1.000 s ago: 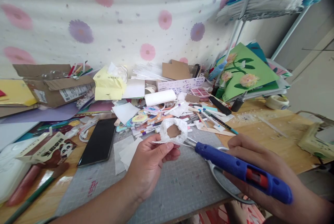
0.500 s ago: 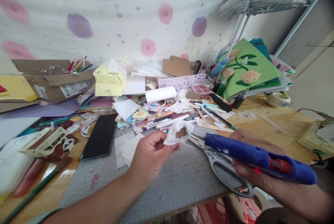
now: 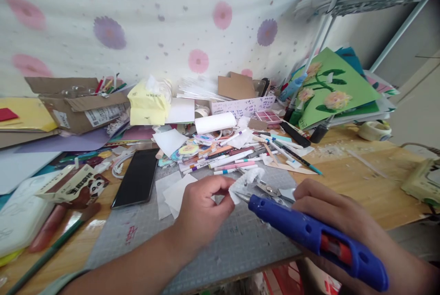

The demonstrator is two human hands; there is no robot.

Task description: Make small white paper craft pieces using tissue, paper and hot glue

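Observation:
Between the thumb and fingers of my left hand [image 3: 206, 203] is a small crumpled piece of white tissue paper [image 3: 245, 183]. My right hand [image 3: 337, 212] is wrapped round a blue hot glue gun [image 3: 309, 235], its metal nozzle pointing left at the tissue. The nozzle tip is at the tissue's lower edge; whether it touches I cannot tell. Behind the glue gun, on the grey cutting mat [image 3: 144, 249], lie metal scissors [image 3: 270, 189], their handles mostly hidden by the gun and my right hand.
Pens and markers [image 3: 230, 157] are heaped behind my hands, beside a white paper roll [image 3: 216, 123]. A black phone [image 3: 135, 178] and white paper squares [image 3: 175, 189] lie to the left. A cardboard box [image 3: 85, 107] stands at the back left, green flower-decorated sheets [image 3: 340, 89] at the back right.
The glue gun has swung left and down, its nozzle now at the tissue's lower edge. My left hand has turned the tissue, so its brown inside no longer shows.

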